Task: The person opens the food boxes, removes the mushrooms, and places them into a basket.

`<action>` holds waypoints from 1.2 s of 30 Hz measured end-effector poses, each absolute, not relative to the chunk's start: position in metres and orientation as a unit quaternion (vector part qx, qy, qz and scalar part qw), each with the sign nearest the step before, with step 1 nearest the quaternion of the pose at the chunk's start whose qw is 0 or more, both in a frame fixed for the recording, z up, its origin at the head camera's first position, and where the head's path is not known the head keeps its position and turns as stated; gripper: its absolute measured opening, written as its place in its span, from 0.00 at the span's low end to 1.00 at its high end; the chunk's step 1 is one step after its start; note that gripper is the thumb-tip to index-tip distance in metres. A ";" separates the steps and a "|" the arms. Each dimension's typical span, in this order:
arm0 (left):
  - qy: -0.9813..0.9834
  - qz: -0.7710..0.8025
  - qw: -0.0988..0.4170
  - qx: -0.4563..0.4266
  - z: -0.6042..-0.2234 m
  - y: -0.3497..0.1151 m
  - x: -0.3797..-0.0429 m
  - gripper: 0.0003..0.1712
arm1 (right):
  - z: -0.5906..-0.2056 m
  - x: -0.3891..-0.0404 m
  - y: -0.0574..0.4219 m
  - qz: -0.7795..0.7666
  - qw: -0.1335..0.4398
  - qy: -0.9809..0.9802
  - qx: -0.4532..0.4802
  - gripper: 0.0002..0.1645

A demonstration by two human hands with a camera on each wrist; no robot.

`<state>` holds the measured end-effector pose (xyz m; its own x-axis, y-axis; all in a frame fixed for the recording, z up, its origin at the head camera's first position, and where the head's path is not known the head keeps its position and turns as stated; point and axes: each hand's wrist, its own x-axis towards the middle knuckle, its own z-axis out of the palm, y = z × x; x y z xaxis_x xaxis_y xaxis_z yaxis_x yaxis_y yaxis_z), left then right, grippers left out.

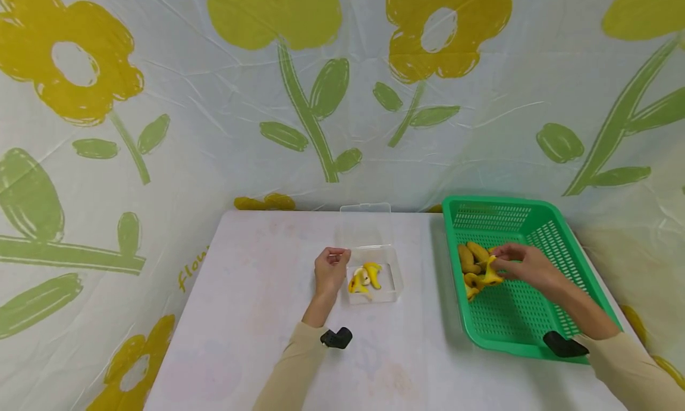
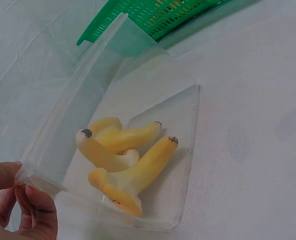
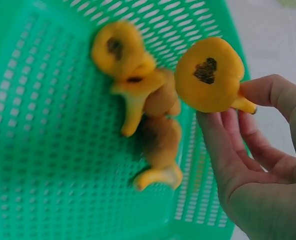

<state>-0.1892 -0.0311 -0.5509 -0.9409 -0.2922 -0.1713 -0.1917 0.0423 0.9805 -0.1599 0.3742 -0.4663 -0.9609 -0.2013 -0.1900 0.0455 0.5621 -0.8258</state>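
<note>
My left hand (image 1: 330,271) pinches the corner of a clear plastic box (image 2: 188,150) between thumb and fingers. Several yellow mushrooms (image 2: 142,170) lie inside that box, pale at the stems with dark stem ends. Over the left part of a green basket (image 1: 535,328), my right hand (image 1: 527,268) pinches a yellow mushroom (image 3: 208,75) by its stem, its cap bearing a dark patch. Below it in the basket are more yellow mushrooms (image 3: 132,100) and several brown rounded pieces (image 3: 160,142), blurred in the right wrist view.
The box's clear lid (image 1: 366,223) stands raised at the back. Both sit on a pale table (image 1: 257,316), with the basket at its right side. A flower-printed cloth (image 1: 225,102) hangs behind and at the sides.
</note>
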 end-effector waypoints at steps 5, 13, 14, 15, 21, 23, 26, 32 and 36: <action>-0.723 -0.669 0.033 0.169 -0.549 -0.031 -0.188 0.10 | -0.478 -0.160 0.385 -0.437 0.162 0.884 -0.037 0.20; -0.720 -0.669 0.027 0.179 -0.550 -0.032 -0.189 0.10 | -0.493 -0.170 0.390 -0.422 0.232 0.875 -0.043 0.18; -0.720 -0.670 0.025 0.180 -0.551 -0.032 -0.190 0.10 | -0.494 -0.171 0.390 -0.420 0.239 0.874 -0.046 0.17; -0.720 -0.670 0.024 0.180 -0.552 -0.032 -0.190 0.10 | -0.495 -0.171 0.389 -0.419 0.245 0.873 -0.045 0.17; -0.719 -0.672 0.027 0.175 -0.552 -0.032 -0.190 0.10 | -0.497 -0.175 0.380 -0.393 0.251 0.881 -0.076 0.14; -0.718 -0.673 0.027 0.175 -0.552 -0.032 -0.190 0.10 | -0.497 -0.175 0.379 -0.386 0.249 0.885 -0.081 0.14; -0.717 -0.674 0.024 0.176 -0.551 -0.031 -0.190 0.10 | -0.493 -0.174 0.377 -0.380 0.248 0.887 -0.086 0.15; -0.720 -0.670 0.026 0.178 -0.551 -0.031 -0.190 0.10 | -0.478 -0.171 0.372 -0.368 0.225 0.897 -0.092 0.16; -0.723 -0.667 0.028 0.178 -0.549 -0.032 -0.189 0.11 | -0.468 -0.170 0.361 -0.368 0.200 0.902 -0.104 0.17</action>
